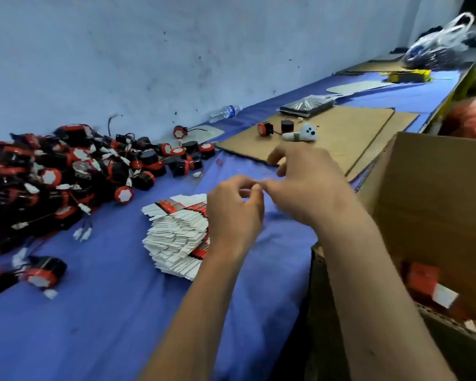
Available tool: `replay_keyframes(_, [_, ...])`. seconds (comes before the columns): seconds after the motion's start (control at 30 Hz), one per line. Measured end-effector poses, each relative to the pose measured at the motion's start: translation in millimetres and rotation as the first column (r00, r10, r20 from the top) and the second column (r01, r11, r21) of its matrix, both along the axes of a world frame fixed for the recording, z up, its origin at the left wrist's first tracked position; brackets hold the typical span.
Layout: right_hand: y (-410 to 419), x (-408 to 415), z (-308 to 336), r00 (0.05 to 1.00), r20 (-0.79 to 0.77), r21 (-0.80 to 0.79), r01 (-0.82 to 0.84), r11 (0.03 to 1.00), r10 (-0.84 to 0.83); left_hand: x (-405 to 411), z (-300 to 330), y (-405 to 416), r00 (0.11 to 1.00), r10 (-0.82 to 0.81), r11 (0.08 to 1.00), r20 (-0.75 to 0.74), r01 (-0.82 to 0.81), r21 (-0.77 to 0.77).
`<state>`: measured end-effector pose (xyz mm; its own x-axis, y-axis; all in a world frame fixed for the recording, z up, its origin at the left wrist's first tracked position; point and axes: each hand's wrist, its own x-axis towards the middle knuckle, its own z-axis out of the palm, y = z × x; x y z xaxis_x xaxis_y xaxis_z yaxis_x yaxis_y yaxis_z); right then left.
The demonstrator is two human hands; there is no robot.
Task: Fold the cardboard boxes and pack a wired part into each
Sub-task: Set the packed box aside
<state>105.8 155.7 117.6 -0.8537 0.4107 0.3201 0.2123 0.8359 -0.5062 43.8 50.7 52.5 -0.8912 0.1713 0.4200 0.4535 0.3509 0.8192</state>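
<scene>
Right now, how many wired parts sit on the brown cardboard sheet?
2: a red-faced one near the sheet's left end, a black one just right of it, beside the white toy.

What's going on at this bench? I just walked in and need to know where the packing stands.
A person is packing at a bench covered in blue cloth. Both hands, left hand and right hand, meet above the stack of flat white-and-red cardboard boxes, fingertips together; whether they pinch anything is unclear. A big heap of black-and-red round wired parts waits on the left. A large brown carton on the right holds some red boxes.
</scene>
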Motion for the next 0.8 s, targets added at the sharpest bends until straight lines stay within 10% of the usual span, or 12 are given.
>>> replay_keyframes(0.27, [-117,-173,-75,0.897,0.234,0.075,-0.401,0.913,0.375,-57,-70,-134,0.826,0.552,0.805,0.114,-0.492,-0.333])
replay_keyframes(0.43, [-152,-217,-101,0.753,0.489,0.245,-0.604,0.759,0.441,-68,-90,-146,0.75,0.555,0.818,0.359,-0.57,-0.073])
replay_keyframes(0.63, [-166,-218,-95,0.784,0.382,0.345,-0.612,0.712,0.489,-78,-90,-159,0.728,0.548,0.753,0.413,-0.644,0.136])
replay_keyframes(0.73, [-176,-190,-85,0.765,0.08,0.367,-0.619,0.695,0.639,-80,-72,-180,0.796,0.163,0.6,0.583,-0.549,0.581])
replay_keyframes(0.8, [-197,-163,-86,0.572,-0.013,0.231,-0.797,0.559,0.82,-74,-65,-211,0.839,-0.152,0.423,0.522,-0.422,0.802])
